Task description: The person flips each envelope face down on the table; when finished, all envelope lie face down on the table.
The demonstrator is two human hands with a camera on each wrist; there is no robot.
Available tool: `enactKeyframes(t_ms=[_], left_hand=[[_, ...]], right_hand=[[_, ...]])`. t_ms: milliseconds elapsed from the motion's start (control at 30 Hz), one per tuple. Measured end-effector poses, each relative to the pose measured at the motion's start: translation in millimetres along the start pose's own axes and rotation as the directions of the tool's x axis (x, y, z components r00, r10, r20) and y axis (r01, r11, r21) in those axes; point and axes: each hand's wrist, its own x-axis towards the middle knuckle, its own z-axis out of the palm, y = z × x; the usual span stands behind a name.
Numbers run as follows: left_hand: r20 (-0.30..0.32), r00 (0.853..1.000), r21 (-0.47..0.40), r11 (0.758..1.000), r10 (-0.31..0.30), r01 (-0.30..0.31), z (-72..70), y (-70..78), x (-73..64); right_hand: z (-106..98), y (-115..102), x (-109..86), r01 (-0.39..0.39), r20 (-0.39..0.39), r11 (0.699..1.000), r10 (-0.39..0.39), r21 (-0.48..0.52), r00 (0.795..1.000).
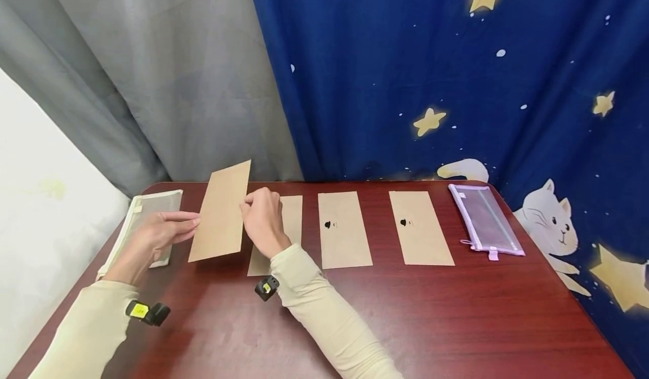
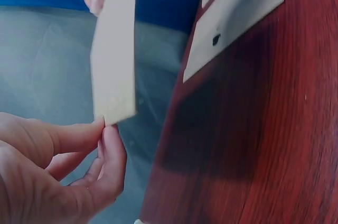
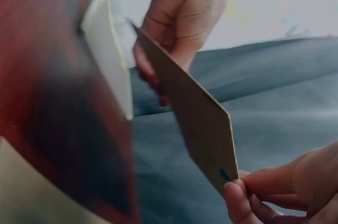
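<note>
1. A stiff, plain-faced kraft-brown rectangular card [image 1: 221, 213] is tilted up in the air, left of centre in the head view, above the glossy red-brown wood-grain counter [image 1: 456, 322].
2. Three more lie flat in a row: a partly covered brown card [image 1: 292, 213] near the centre, a black-printed brown card [image 1: 345, 244] right of it, and another printed brown card [image 1: 426, 241] further right. Judging by this, those three are in place, while handling of the raised one looks unfinished.
3. A cream-edged mesh pouch [image 1: 159, 201] lies at far left, a lilac mesh zip pouch [image 1: 484, 221] at far right.
4. The left hand [image 1: 157, 235] reaches from lower left; its grip is narrow, thumb and fingers pinching the raised card's left edge.
5. The right hand [image 1: 265, 221] reaches from bottom centre, knuckles up, its grip pinching the right edge.
</note>
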Motion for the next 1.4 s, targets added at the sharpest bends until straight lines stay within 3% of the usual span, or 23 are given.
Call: enactKeyframes(t_ms=[100, 267, 500, 667, 867, 1000, 1133, 1233, 1400], left_hand=[[-0.067, 0.998, 0.182, 0.983, 0.017, -0.004, -4.3, -2.2, 2.2], [-0.136, 0.986, 0.473, 0.881, 0.101, -0.026, -7.6, -11.8, 6.2], [-0.128, 0.949, 0.679, 0.723, 0.287, -0.127, -1.1, -31.0, 7.0], [-0.138, 0.93, 0.748, 0.651, 0.339, -0.127, 4.7, -36.0, 9.7], [-0.157, 0.911, 0.79, 0.603, 0.381, -0.116, 5.0, -38.6, 11.3], [-0.166, 0.888, 0.808, 0.575, 0.43, -0.127, 7.3, -41.7, 12.5], [-0.165, 0.877, 0.824, 0.552, 0.451, -0.128, 6.8, -44.0, 14.1], [-0.163, 0.882, 0.83, 0.545, 0.441, -0.119, 5.3, -43.6, 13.6], [-0.177, 0.859, 0.834, 0.536, 0.481, -0.128, 12.0, -36.7, 7.9]], right_hand=[[12.3, 9.3, 1.3, -0.069, 0.019, 0.996, 0.068, 0.052, 0.997], [35.0, 20.8, 0.8, -0.166, 0.058, 0.985, 0.164, 0.044, 0.985], [60.9, 31.5, -4.8, -0.268, 0.118, 0.963, 0.269, -0.02, 0.956], [68.6, 36.3, -4.1, -0.271, 0.126, 0.956, 0.284, -0.112, 0.95], [71.6, 37.9, -0.3, -0.262, 0.157, 0.949, 0.29, -0.175, 0.944], [71.8, 38.3, 1.4, -0.28, 0.163, 0.942, 0.31, -0.184, 0.937], [68.3, 38.1, 2.2, -0.247, 0.164, 0.95, 0.279, -0.192, 0.946], [59.5, 36.2, 2.2, -0.215, 0.175, 0.962, 0.245, -0.171, 0.954], [26.5, 38.2, 5.9, -0.175, 0.233, 0.981, 0.191, -0.089, 0.954]])
